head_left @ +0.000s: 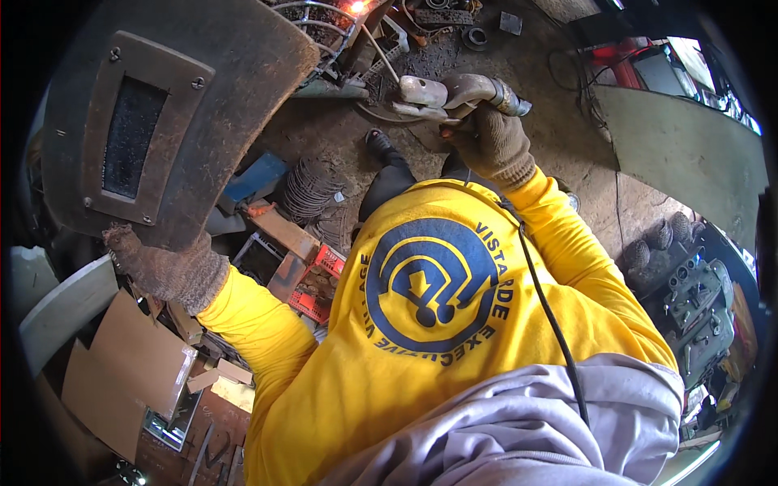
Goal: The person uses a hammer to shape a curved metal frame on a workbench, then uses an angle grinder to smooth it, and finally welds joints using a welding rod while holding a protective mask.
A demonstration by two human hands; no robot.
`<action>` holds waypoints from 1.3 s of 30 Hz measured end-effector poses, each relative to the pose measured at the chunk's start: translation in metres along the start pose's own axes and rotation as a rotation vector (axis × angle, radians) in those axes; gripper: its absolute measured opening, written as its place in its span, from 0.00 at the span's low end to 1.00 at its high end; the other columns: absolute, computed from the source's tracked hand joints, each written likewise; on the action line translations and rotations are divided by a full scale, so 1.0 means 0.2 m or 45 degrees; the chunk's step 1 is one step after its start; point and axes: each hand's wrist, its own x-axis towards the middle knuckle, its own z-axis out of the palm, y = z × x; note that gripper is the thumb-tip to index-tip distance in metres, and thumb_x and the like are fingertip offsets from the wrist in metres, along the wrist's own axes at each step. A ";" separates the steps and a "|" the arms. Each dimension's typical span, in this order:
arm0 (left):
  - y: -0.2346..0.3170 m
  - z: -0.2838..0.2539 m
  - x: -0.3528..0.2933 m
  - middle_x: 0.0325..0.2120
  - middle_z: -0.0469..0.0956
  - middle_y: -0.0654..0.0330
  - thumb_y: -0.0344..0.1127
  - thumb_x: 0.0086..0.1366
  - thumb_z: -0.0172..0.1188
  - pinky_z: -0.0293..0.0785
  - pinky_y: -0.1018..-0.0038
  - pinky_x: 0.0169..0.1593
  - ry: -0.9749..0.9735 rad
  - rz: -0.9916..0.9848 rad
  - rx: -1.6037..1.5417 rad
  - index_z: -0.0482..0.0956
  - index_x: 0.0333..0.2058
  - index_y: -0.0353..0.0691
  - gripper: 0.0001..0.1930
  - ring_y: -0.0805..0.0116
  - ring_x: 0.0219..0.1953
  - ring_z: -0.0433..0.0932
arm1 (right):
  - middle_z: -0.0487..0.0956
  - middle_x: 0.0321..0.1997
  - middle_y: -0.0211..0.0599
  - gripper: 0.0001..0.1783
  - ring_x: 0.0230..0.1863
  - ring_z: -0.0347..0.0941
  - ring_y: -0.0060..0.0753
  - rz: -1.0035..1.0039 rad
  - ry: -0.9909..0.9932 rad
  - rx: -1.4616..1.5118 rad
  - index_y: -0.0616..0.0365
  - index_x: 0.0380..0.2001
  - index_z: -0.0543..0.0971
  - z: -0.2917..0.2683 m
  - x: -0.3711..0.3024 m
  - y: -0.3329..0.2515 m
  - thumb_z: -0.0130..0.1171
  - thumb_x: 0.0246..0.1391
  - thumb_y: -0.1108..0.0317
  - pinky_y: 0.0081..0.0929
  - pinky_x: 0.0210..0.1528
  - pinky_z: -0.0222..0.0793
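In the head view, the right grip (493,146), wearing a brown knitted glove, is clamping onto an electrode holder (466,89), its fingers bunching together against the near side of the handle; how hard they are pressing, I cannot tell. The left grip (166,267), gloved likewise, is gripping a welding shield (177,130) at its lower edge, though the board is hiding some of the fingers. The holder is hanging over the floor (571,150) at upper centre, showing scuffed grey metal, a blunt rounded head and a curving body behind it. From its head a thin pale rod (379,53) is slanting up and left toward a glowing orange spot (357,7) beside some curved metal bars (308,23); whether the tip is touching anything, I cannot tell. The shield is filling the upper left, leaning at a tilt, its dark brown face looking worn and its right edge fraying. A bolted brown frame is surrounding its dark window (134,138), with screws sitting at the corners. Below the bars, a stack of wire rings (309,190) is lying near a red crate (312,304).
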 end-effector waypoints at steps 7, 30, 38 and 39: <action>-0.04 0.05 -0.03 0.36 0.79 0.50 0.53 0.51 0.71 0.80 0.66 0.42 -0.008 -0.010 -0.095 0.74 0.47 0.34 0.32 0.54 0.39 0.82 | 0.81 0.37 0.43 0.22 0.36 0.80 0.46 -0.023 -0.035 -0.087 0.60 0.44 0.75 0.03 -0.02 -0.01 0.70 0.46 0.68 0.34 0.39 0.76; 0.06 0.02 -0.07 0.42 0.79 0.52 0.49 0.59 0.65 0.78 0.62 0.48 -0.144 -0.524 -1.100 0.74 0.49 0.36 0.26 0.58 0.43 0.80 | 0.80 0.36 0.38 0.24 0.37 0.79 0.41 -0.172 0.054 -0.170 0.55 0.46 0.75 0.04 0.01 0.07 0.69 0.43 0.71 0.33 0.40 0.76; 0.27 -0.02 -0.11 0.53 0.75 0.58 0.42 0.65 0.63 0.73 0.61 0.56 -0.143 -1.113 -1.954 0.70 0.56 0.41 0.23 0.65 0.52 0.75 | 0.76 0.44 0.41 0.29 0.43 0.75 0.45 -0.257 0.168 -0.319 0.54 0.52 0.72 0.10 -0.02 0.12 0.68 0.44 0.68 0.38 0.44 0.73; 0.32 -0.04 -0.07 0.54 0.73 0.58 0.43 0.65 0.62 0.70 0.60 0.58 -0.145 -1.125 -1.874 0.69 0.57 0.40 0.25 0.64 0.54 0.73 | 0.76 0.46 0.42 0.29 0.45 0.74 0.46 -0.278 0.179 -0.345 0.53 0.53 0.72 0.10 -0.01 0.12 0.68 0.46 0.66 0.38 0.46 0.72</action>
